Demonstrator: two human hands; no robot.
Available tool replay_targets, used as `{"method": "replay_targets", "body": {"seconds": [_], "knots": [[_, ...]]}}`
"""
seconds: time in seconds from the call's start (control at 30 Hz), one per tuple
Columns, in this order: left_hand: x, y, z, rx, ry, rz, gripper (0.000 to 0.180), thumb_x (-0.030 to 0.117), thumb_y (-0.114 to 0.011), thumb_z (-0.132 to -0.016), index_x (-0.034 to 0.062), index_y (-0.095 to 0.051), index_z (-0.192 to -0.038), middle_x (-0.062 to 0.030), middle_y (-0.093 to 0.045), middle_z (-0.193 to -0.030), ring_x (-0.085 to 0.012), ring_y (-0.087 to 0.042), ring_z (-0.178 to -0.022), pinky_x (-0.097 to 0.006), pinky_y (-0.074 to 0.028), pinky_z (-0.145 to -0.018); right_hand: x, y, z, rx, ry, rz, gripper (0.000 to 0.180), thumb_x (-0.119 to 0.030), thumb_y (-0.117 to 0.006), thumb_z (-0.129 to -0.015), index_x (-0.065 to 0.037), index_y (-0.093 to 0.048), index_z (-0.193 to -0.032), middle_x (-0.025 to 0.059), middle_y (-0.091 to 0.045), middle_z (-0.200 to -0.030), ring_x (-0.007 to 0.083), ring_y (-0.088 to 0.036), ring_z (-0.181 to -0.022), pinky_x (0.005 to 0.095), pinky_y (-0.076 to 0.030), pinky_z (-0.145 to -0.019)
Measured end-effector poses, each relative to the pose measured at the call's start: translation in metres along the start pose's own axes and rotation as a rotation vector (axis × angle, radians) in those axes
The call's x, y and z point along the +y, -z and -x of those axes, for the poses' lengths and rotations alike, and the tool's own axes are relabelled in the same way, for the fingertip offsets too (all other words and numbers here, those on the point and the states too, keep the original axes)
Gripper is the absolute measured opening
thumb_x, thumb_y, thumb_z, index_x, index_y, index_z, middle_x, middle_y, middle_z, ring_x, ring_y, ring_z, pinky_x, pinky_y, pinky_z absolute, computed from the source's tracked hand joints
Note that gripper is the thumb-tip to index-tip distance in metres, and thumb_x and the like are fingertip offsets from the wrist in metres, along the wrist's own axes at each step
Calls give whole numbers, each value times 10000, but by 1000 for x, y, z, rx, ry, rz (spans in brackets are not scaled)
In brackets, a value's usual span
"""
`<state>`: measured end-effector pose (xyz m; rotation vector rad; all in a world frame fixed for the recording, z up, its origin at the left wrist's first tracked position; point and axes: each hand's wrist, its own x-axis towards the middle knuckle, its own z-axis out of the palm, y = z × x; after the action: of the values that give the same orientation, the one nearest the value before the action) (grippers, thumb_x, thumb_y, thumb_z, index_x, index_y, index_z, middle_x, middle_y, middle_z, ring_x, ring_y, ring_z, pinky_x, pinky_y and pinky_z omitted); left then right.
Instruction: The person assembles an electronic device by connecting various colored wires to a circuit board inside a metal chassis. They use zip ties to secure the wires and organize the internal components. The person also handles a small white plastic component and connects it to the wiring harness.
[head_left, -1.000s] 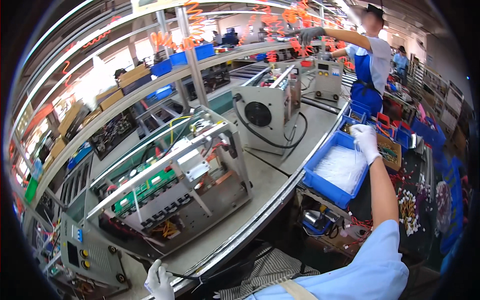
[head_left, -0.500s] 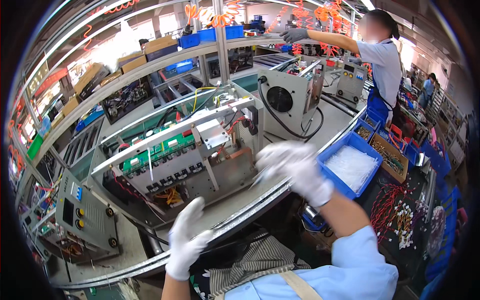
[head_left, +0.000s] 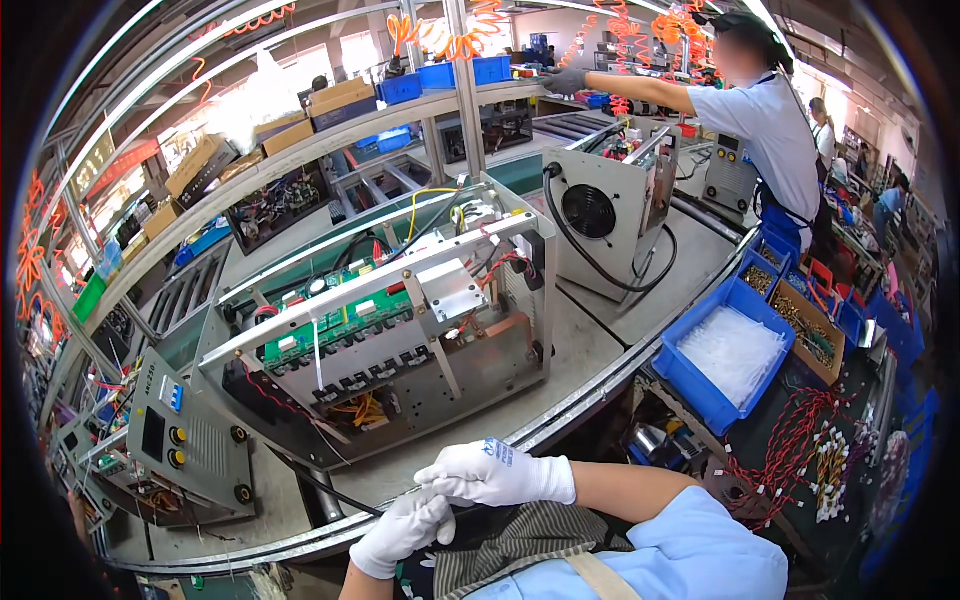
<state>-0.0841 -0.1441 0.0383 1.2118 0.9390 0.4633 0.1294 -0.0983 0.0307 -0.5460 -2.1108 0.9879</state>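
Both my hands wear white gloves and meet at the near edge of the workbench. My right hand (head_left: 497,473) lies on top, its fingers touching those of my left hand (head_left: 405,527) just below. Whether anything small sits between the fingers is hidden. A black cable (head_left: 325,487) runs along the bench beside my left hand. Right behind the hands stands an open grey metal chassis (head_left: 390,340) with green circuit boards, a heat sink and red and yellow wiring. Its grey front panel (head_left: 190,440) with knobs lies detached at the left.
A blue bin of white cable ties (head_left: 725,350) hangs at the bench's right edge, with boxes of screws beyond. A second grey unit with a round fan grille (head_left: 600,205) stands further along. A co-worker in a light blue shirt (head_left: 760,120) reaches to the shelf. Red wire bundles (head_left: 790,450) hang lower right.
My right hand came back from the blue bin and dropped to the bench edge. My left hand rose to meet it. The view swung left toward the open chassis.
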Motion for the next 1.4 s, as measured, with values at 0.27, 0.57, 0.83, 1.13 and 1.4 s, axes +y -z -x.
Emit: {"method": "replay_targets", "body": {"seconds": [0.27,0.57,0.83,1.13,1.4], "knots": [[2,-5,-8,-43,-8,85,414,411,-475,-1020,45,-614,-1156,-13,-603,-722,-39,-410,-536,-182,-284,-503,1,14,9,149,-380,-924,252,-106,-588,-956,41,-650,-1151,68,-690,-852,60,-620,-667,184,-493,-557],[-15,5,-4,702,-510,-302,303,102,-496,-967,-44,-575,-1221,-94,-696,-1052,-162,-641,-881,-277,-510,-791,-1,12,-5,-20,-352,-543,257,-234,-464,-1042,-24,-606,-1080,44,-661,-910,93,-623,-814,248,-505,-709],[-25,-3,4,372,-69,-85,315,33,-515,-858,33,-649,-1143,-1,-653,-840,-23,-498,-637,-187,-376,-494,32,-37,14,33,-323,-521,260,-179,-483,-1032,4,-596,-1178,45,-643,-918,103,-615,-808,256,-515,-732],[-51,31,-11,645,-246,116,356,-33,-484,-837,-64,-595,-1173,-47,-674,-867,-42,-537,-595,-183,-423,-541,78,-35,-10,368,-472,-661,286,-202,-526,-1015,5,-616,-1190,71,-684,-937,99,-649,-794,229,-541,-701],[-23,39,-15,806,-404,-94,337,69,-583,-953,-69,-560,-1259,-108,-690,-1087,-106,-627,-1011,-252,-467,-930,66,-46,-29,397,-425,-717,321,-228,-557,-1003,5,-612,-1216,68,-693,-986,100,-649,-842,234,-530,-747]]}}
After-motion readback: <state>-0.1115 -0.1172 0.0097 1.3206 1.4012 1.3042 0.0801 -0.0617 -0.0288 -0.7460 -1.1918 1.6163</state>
